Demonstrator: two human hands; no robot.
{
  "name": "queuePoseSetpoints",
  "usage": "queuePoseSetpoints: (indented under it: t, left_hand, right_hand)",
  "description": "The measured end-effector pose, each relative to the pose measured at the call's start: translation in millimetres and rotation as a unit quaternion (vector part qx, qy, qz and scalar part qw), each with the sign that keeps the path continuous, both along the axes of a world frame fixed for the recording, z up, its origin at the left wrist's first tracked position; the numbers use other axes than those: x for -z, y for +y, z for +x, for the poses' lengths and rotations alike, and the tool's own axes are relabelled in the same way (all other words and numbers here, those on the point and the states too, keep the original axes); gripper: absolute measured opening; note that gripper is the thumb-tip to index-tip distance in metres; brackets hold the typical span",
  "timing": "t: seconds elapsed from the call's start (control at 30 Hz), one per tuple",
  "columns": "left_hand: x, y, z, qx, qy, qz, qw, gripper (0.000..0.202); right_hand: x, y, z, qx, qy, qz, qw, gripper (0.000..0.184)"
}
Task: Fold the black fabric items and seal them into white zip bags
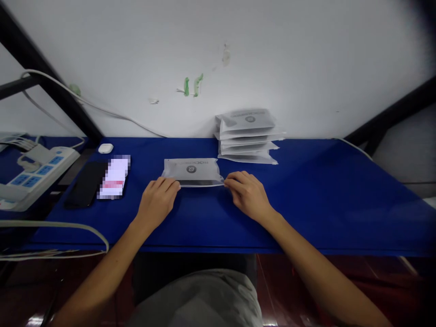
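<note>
A frosted zip bag (204, 171) with a dark round logo and grey lettering lies flat on the blue table (204, 218), a dark item showing through near its front edge. My left hand (158, 195) is closed at the bag's near left corner, fingers curled on the edge. At the near right corner, my right hand (248, 193) pinches the bag between thumb and fingers. Behind and to the right stands a stack of several similar frosted bags (248, 136), leaning unevenly near the wall.
On the left lie a black phone (85, 185), a phone with a lit, blurred screen (115, 177) and a white earbud case (105, 148). A white power strip (44, 172) with cables sits further left. Black frame bars (384, 113) flank the table; a white wall rises behind.
</note>
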State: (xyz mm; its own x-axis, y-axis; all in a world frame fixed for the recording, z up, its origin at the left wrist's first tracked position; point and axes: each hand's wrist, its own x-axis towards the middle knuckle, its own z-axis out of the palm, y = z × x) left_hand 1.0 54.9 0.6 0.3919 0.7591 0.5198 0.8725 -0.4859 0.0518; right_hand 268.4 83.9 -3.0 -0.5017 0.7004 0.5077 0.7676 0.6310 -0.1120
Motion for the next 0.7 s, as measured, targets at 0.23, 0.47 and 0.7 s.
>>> queuePoseSetpoints:
  t: [0.23, 0.47, 0.7]
  left_hand:
    - [7.3, -11, -24, -0.061, 0.014, 0.017, 0.998, 0.019]
    - [0.9, -11, -24, -0.093, -0.152, -0.170, 0.969, 0.034]
    - [-3.5, 55, -1, -0.197, -0.305, -0.258, 0.895, 0.051]
  right_hand:
    - [5.0, 3, 9, 0.018, -0.015, -0.005, 1.000, 0.022]
    - [-10.2, 7, 14, -0.024, 0.009, -0.203, 0.979, 0.020]
    - [-21.5, 42, -13, 0.162, 0.130, -0.290, 0.934, 0.024]
